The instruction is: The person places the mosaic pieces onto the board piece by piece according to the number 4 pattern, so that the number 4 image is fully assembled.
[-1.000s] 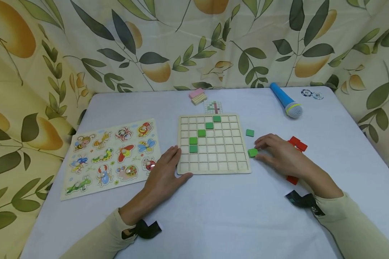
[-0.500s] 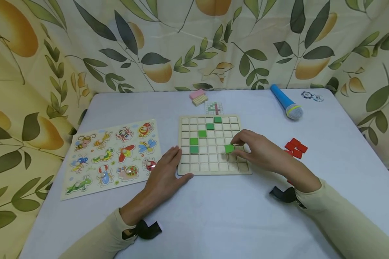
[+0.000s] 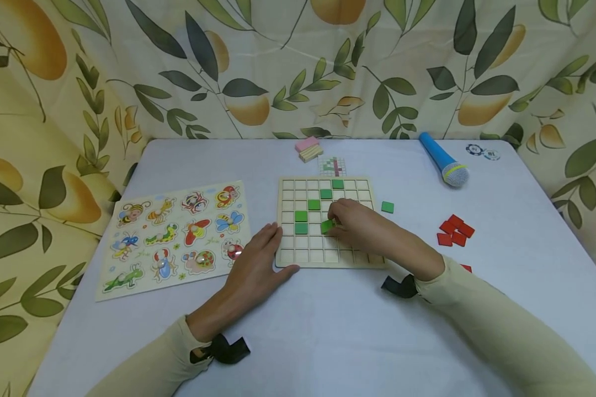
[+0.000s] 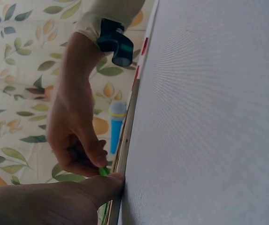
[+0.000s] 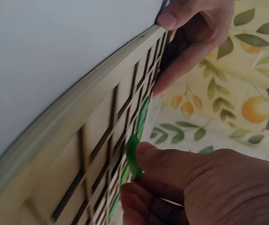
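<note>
A wooden grid board lies flat mid-table with several green square tiles set in its cells in a rising diagonal. Between thumb and fingers, my right hand pinches another green tile, tilted close over the grid; the right wrist view shows this tile edge-on. At the board's front left corner rests my left hand, fingers extended along the left side and thumb against the front edge. One loose green tile lies just right of the board.
An insect puzzle board lies left, partly under the left hand. Red tiles are scattered right. Behind the grid board are a small pattern card and pink and cream blocks. A blue toy microphone lies back right.
My right hand has carried the green tile leftward from beside the board to over its middle cells. The left hand stays at the board's corner.
</note>
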Motion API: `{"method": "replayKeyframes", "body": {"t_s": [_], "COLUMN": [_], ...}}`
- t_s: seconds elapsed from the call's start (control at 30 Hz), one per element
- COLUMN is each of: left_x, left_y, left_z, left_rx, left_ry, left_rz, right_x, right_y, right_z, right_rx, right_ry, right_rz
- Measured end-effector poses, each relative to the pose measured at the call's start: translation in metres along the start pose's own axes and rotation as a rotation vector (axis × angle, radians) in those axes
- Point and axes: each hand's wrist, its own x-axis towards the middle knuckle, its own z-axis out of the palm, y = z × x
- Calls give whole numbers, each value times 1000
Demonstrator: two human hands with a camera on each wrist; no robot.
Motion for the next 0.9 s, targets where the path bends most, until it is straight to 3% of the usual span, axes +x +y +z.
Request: {"method": "replayKeyframes", "body": {"t_s": [0.4, 0.9], "left_x": [1, 0], "left_y": [-1, -1], "left_z": [0, 3], "left_rx": [6, 11], "left_ry": [-6, 6], "left_rz": [6, 9], "right_x": [18, 20], "right_y": [-14, -13], "right_z": [8, 12], "right_rx": [-20, -26], "right_ry": [-57, -31], "right_rz": [26, -30]}}
